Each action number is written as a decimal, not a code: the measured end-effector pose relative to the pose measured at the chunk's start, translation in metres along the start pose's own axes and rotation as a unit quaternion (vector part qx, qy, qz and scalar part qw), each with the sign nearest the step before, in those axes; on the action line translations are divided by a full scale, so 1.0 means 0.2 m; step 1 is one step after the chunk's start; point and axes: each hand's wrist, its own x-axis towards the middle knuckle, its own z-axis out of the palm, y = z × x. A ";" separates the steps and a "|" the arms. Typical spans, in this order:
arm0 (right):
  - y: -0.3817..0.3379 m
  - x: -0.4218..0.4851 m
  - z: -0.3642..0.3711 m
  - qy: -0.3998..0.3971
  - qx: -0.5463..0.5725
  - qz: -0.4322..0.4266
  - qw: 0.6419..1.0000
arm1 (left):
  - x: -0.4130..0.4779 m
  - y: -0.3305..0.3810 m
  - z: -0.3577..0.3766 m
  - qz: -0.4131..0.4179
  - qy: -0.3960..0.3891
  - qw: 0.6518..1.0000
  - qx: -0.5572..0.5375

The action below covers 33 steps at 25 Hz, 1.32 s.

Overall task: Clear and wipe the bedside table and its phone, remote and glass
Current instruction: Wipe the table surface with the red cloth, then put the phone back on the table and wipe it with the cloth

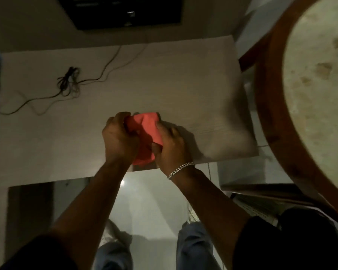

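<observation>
Dark sleeves and bare forearms fill the bottom of the view, jeans below them over a glossy floor.

Left hand and right hand both grasp one coral-red cloth: left fingers are curled into its left side, the right thumb lies on top, and a chain bracelet sits on that wrist. The cloth is bunched between them over the near edge of the bedside table. Can't tell if it touches the wood.

Step in hand looks like refolding the cloth into a pad before wiping. To do it well:
- fold flat, clean face out, no loose corner trailing
- press with a flat palm, not a fist
- wipe in overlapping straight passes, far edge toward near edge, so dust comes off the front
- turn the pad over once it looks soiled

Phone, remote and glass: not in view. Top looks cleared of them, so wiping them is likely a separate step.

Around:
- black cable on the left part of the top, coiled bundle with loose runs going off the left and back edges. Main obstruction; lift it and wipe under it rather than drag it.
- round side table, wooden rim, just beside the right end. Tight for the elbow there.
- dark flat panel beyond the back edge, maybe a screen.

Light is low; dust and streaks will be hard to spot.
</observation>
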 end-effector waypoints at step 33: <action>-2.66 -0.30 1.72 -0.178 -0.047 -0.389 0.903 | -0.27 -1.84 -2.37 -0.373 0.384 0.824 -0.186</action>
